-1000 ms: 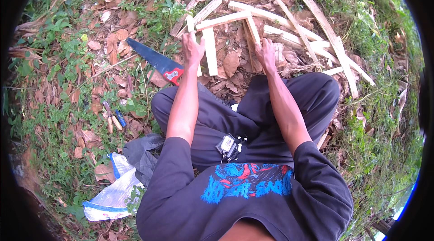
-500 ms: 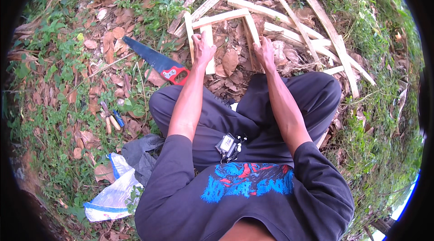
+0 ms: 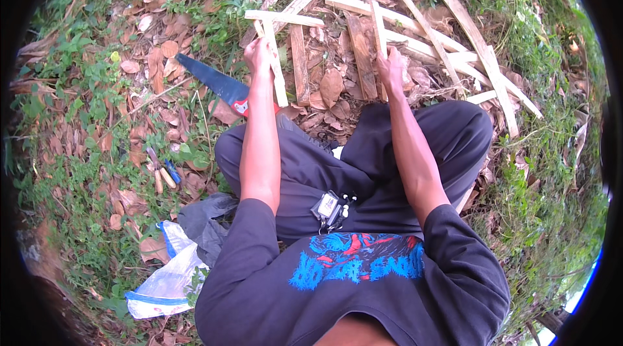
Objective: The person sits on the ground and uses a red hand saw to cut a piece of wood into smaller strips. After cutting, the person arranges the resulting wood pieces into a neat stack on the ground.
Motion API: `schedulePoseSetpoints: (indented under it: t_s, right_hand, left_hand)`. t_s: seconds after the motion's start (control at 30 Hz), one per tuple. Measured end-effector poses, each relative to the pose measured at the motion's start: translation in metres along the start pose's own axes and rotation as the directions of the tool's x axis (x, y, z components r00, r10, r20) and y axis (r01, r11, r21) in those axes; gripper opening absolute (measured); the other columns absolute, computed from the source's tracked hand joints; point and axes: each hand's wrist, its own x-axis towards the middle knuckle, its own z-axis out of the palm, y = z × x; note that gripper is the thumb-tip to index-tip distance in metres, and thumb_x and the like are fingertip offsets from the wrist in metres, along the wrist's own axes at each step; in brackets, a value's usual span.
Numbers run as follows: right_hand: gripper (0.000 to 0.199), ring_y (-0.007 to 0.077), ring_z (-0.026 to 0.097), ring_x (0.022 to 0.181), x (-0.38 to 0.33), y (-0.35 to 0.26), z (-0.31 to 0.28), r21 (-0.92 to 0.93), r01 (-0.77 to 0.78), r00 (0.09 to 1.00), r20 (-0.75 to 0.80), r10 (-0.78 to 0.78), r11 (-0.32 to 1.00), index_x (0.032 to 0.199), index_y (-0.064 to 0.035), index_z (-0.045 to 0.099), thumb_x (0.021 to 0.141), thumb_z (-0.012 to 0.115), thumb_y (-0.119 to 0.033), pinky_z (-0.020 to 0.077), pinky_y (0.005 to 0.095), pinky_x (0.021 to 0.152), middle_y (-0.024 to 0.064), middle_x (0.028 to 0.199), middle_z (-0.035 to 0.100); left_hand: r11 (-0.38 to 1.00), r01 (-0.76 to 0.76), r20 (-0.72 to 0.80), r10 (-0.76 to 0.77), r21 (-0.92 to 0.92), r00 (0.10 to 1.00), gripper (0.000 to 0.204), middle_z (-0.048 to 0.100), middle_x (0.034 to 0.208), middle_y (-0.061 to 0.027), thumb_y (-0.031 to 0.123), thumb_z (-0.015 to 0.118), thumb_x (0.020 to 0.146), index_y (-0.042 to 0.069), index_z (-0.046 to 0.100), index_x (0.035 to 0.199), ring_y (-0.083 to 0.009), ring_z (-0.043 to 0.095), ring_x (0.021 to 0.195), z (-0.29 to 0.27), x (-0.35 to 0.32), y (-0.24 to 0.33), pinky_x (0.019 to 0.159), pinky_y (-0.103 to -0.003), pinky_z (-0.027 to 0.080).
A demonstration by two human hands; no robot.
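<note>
Hands were busy with pale wooden sticks on the ground. The person sat cross-legged on dry brown leaves (image 3: 162,60) and grass (image 3: 545,216), in dark trousers and a dark top with a blue and red picture on it.

The left hand (image 3: 258,57) was closed around a thin pale stick (image 3: 278,80). This stick ran from just past the hand down toward the left knee. At its far end it touched a short cross stick (image 3: 285,18) that lay flat across the top.

The right hand (image 3: 390,67) was closed on another thin stick (image 3: 378,31). That stick pointed away from the person and went up to the same far row of wood. Between the two hands lay two darker flat boards (image 3: 298,63), side by side on the leaves.

More long pale strips of wood (image 3: 467,28) lay in a messy pile beyond the right hand and out to the right side.

A hand saw (image 3: 214,82) with a dark blade and a red handle lay on the leaves just left of the left arm. Its handle end was close to the held stick.

Farther left, some small tools (image 3: 165,174) lay in the leaves, one with a blue grip. A clear plastic bag (image 3: 165,278) with a blue edge and a grey cloth (image 3: 204,219) lay by the left elbow. A small clip thing (image 3: 329,208) hung at the waist.
</note>
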Motion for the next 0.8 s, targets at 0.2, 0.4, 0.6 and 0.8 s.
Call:
schedulePoseSetpoints:
  t_s: [0.2,0.4,0.6,0.8]
  right_hand:
    - [0.043,0.0426,0.062,0.090,-0.011,-0.033,-0.004,0.065,-0.208,0.969,0.148,0.197,0.976,0.110,0.0033,0.052,0.087,0.057,-0.033,0.0480,0.0485,0.079,0.0297,0.094,0.064]
    - [0.041,0.0389,0.065,0.086,0.000,-0.026,-0.011,0.262,-0.192,0.981,0.029,0.192,0.946,0.111,0.0030,0.051,0.086,0.058,-0.029,0.0490,0.0454,0.079,0.0277,0.092,0.065]
    - [0.038,0.0355,0.064,0.084,0.012,-0.007,-0.015,0.240,-0.144,0.988,-0.019,0.153,0.960,0.107,0.0040,0.053,0.085,0.059,-0.026,0.0493,0.0426,0.077,0.0244,0.091,0.065]
    - [0.032,0.0233,0.062,0.085,0.008,-0.017,-0.012,0.258,-0.217,0.976,0.027,0.218,0.941,0.106,0.0023,0.055,0.088,0.061,-0.024,0.0500,0.0366,0.073,0.0176,0.093,0.064]
  left_hand:
    - [0.995,-0.023,-0.228,0.001,-0.095,0.974,0.046,0.060,0.097,-0.0119,0.001,0.069,0.073,-0.003,0.051,0.115,-0.0195,0.062,0.082,-0.041,0.018,0.038,0.070,-0.032,0.053]
    - [0.434,-0.739,0.582,0.455,0.515,0.674,0.057,0.057,0.123,-0.0160,-0.006,0.060,0.074,0.001,0.049,0.130,-0.0279,0.060,0.107,0.036,-0.008,0.048,0.094,-0.036,0.049]
    - [0.110,-0.913,0.891,0.197,0.394,0.408,0.056,0.058,0.115,-0.0184,-0.014,0.051,0.069,0.002,0.056,0.122,-0.0374,0.059,0.106,0.080,0.021,-0.008,0.096,-0.043,0.048]
    - [0.159,-0.881,0.874,0.136,0.446,0.467,0.056,0.056,0.117,-0.0175,-0.012,0.052,0.068,0.006,0.056,0.122,-0.0368,0.057,0.109,0.098,0.040,-0.043,0.096,-0.043,0.047]
